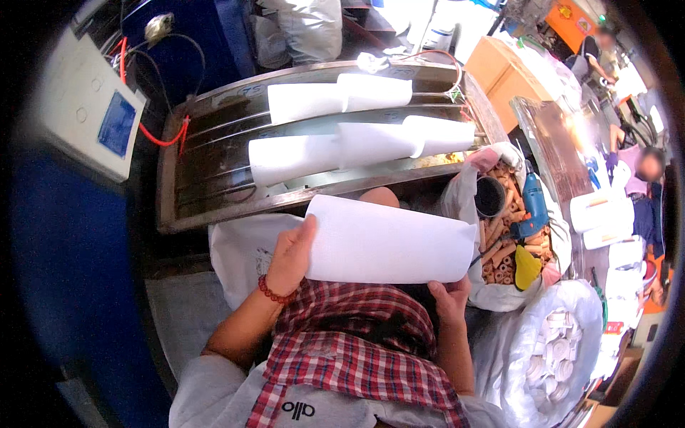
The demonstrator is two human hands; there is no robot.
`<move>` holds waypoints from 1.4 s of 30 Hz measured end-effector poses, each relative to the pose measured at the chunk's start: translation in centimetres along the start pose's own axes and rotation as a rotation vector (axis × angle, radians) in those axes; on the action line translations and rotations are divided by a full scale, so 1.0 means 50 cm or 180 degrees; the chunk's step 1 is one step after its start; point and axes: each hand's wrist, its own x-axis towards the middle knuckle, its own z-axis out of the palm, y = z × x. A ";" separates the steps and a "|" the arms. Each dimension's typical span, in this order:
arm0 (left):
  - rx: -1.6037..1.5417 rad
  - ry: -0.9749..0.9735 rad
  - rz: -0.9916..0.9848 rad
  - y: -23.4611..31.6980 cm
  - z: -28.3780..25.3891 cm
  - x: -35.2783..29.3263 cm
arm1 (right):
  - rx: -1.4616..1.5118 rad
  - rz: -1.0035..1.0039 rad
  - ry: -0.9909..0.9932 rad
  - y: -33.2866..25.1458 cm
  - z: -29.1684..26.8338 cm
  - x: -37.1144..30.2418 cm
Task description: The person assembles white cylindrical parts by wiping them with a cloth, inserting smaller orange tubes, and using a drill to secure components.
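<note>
A wide white roll (pixel 391 241) lies across in front of me, held up between both hands above my checked apron. My left hand (pixel 291 255) grips its left end, thumb on top and the other fingers hidden behind. At the lower right corner my right hand (pixel 451 299) has its thumb against the roll's edge, its fingers mostly hidden underneath. Beyond, two rows of similar white rolls sit on metal rods: a front row (pixel 300 158) and a back row (pixel 307 103), over a wooden-framed trough (pixel 214 207).
Right of me, a sack (pixel 464 192) holds many short brown tubes (pixel 499 260), a blue power drill (pixel 534 203) and a dark cup (pixel 490 196). Below it stands a bag (pixel 517 357) of small white rolls (pixel 555 349). A control box (pixel 85 107) is at left. People work at far right.
</note>
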 end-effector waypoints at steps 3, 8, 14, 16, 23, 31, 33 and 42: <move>-0.0823 0.0219 -0.0147 -0.009 0.038 0.011 | 0.0055 0.0022 0.0027 0.009 -0.014 0.004; -0.0694 -0.0439 0.0026 -0.075 0.031 0.004 | -0.0672 0.0223 -0.0359 0.085 -0.102 0.006; -0.0046 -0.0661 0.0063 -0.095 -0.014 0.025 | -0.1751 0.0138 -0.0063 -0.051 -0.168 0.092; 0.0030 -0.0846 0.0081 -0.064 0.008 0.026 | -0.2170 0.0317 0.0679 -0.046 -0.254 0.129; 0.0517 -0.1087 -0.0177 -0.027 0.036 0.025 | -0.6015 0.0602 0.2064 -0.043 -0.493 0.139; 0.0456 -0.1602 -0.0047 -0.017 0.062 0.048 | -0.4845 -0.0736 0.2384 -0.127 -0.476 0.114; 0.0216 -0.1642 0.0041 -0.006 0.071 0.042 | -0.4582 -0.1384 0.2287 -0.190 -0.377 0.148; 0.1019 -0.2044 0.0557 -0.005 0.064 0.067 | -0.2585 -0.1471 -0.0884 -0.190 0.025 0.169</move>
